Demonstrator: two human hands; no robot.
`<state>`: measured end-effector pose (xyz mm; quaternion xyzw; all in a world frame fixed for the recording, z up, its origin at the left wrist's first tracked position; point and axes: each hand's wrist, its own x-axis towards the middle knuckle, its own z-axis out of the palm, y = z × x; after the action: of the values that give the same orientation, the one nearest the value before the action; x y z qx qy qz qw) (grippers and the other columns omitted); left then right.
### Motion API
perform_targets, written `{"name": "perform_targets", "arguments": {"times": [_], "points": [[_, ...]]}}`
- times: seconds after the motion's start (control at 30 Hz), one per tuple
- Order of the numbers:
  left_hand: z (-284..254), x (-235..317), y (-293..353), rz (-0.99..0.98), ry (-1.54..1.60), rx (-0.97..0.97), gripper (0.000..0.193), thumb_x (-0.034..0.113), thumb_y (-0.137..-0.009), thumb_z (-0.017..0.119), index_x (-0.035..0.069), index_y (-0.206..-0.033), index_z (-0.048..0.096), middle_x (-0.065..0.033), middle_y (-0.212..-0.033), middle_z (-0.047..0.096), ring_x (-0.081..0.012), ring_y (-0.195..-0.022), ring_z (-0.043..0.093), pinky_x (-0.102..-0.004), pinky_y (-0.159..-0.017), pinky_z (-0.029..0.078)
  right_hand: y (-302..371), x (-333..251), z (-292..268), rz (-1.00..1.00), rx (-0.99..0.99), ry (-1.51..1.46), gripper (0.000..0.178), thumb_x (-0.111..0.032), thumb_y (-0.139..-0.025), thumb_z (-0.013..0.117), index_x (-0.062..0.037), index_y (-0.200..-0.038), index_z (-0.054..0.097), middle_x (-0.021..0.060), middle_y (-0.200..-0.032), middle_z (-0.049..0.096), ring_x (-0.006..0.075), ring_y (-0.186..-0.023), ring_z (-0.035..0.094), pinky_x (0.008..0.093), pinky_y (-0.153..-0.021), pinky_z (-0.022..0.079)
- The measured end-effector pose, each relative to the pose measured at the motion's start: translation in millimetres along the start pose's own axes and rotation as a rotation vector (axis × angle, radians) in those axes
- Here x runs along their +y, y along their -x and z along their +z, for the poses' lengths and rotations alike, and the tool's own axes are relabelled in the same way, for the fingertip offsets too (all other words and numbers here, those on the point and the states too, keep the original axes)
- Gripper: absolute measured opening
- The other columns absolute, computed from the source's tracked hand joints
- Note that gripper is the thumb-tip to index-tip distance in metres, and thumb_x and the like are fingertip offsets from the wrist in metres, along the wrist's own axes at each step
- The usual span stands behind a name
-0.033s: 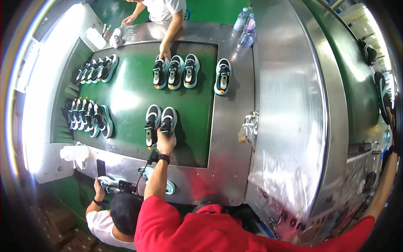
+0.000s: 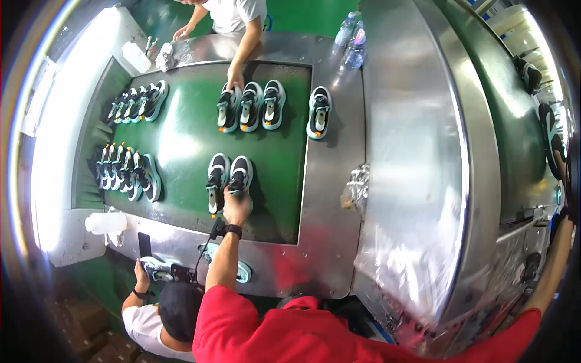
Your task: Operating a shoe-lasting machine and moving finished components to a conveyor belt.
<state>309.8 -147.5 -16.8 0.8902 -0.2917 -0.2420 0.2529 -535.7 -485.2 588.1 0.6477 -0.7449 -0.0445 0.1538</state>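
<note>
My left hand [image 2: 236, 207], with a black watch on the wrist, reaches over the steel rim onto the green conveyor belt [image 2: 181, 139]. It grips the heel of a black, white and teal sneaker [image 2: 241, 172], which lies beside a matching sneaker [image 2: 216, 176]. My right arm in a red sleeve runs up the far right edge. My right hand [image 2: 567, 181] is dark and squeezed at the rim, near sneakers [image 2: 549, 134] on a second belt; its grip is unclear.
Another person's hand [image 2: 233, 77] touches a row of three sneakers [image 2: 251, 106]; a single sneaker [image 2: 319, 112] lies right of them. Several sneakers [image 2: 127, 172] bunch at the belt's left. A person in a black cap [image 2: 178, 305] holds a shoe below. Water bottles [image 2: 354, 39] stand on the steel housing [image 2: 411, 151].
</note>
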Motion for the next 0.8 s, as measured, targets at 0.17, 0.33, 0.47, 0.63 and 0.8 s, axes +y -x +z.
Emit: {"name": "perform_targets", "arguments": {"times": [0.17, 0.33, 0.47, 0.63, 0.8], "points": [[19, -55, -17, 0.159, 0.002, 0.016, 0.081, 0.022, -0.076, 0.074, 0.008, -0.144, 0.030, -0.0210, -0.133, 0.050, -0.0426, -0.118, 0.053, -0.0476, -0.097, 0.044, 5, -37, 15, 0.285, -0.030, 0.125, 0.072, -0.065, -0.084, 0.057, 0.0055, -0.086, 0.066, 0.0143, -0.075, 0.066, 0.0239, -0.074, 0.066, 0.0396, -0.065, 0.048], [33, -60, -28, 0.342, 0.037, -0.061, 0.063, 0.020, -0.087, 0.062, 0.000, -0.141, 0.035, -0.0207, -0.135, 0.048, -0.0343, -0.122, 0.048, -0.0409, -0.103, 0.039, 40, -90, 10, 0.114, 0.190, -0.150, 0.061, -0.056, -0.077, 0.067, 0.0047, -0.081, 0.065, 0.0127, -0.064, 0.061, 0.0214, -0.056, 0.059, 0.0402, -0.055, 0.046], [59, -4, 51, 0.757, 0.194, 0.225, 0.042, 0.021, -0.096, 0.056, 0.000, -0.132, 0.048, -0.0103, -0.118, 0.056, -0.0206, -0.107, 0.054, -0.0325, -0.094, 0.043, 116, -177, -41, 0.078, 0.328, 0.129, 0.072, -0.043, -0.071, 0.075, -0.0107, -0.132, 0.054, 0.0187, -0.086, 0.069, 0.0349, -0.080, 0.066, 0.0445, -0.070, 0.052], [-50, 188, 281, 0.358, 0.638, -1.400, 0.055, 0.036, -0.097, 0.056, -0.009, -0.127, 0.051, -0.0211, -0.117, 0.062, -0.0298, -0.103, 0.064, -0.0392, -0.085, 0.052, 278, -173, -87, -0.248, 0.677, -0.010, 0.083, -0.026, -0.070, 0.081, -0.0068, -0.142, 0.042, 0.0138, -0.092, 0.065, 0.0319, -0.080, 0.060, 0.0426, -0.068, 0.051], [-70, 296, 413, 0.091, 0.874, -2.298, 0.088, 0.072, -0.089, 0.039, 0.000, -0.142, 0.040, -0.0296, -0.139, 0.046, -0.0459, -0.126, 0.047, -0.0594, -0.106, 0.035, 470, -145, -98, -0.193, 0.839, -0.031, 0.086, -0.021, -0.065, 0.083, -0.0038, -0.140, 0.044, 0.0067, -0.100, 0.067, 0.0204, -0.080, 0.058, 0.0349, -0.070, 0.049]]}}
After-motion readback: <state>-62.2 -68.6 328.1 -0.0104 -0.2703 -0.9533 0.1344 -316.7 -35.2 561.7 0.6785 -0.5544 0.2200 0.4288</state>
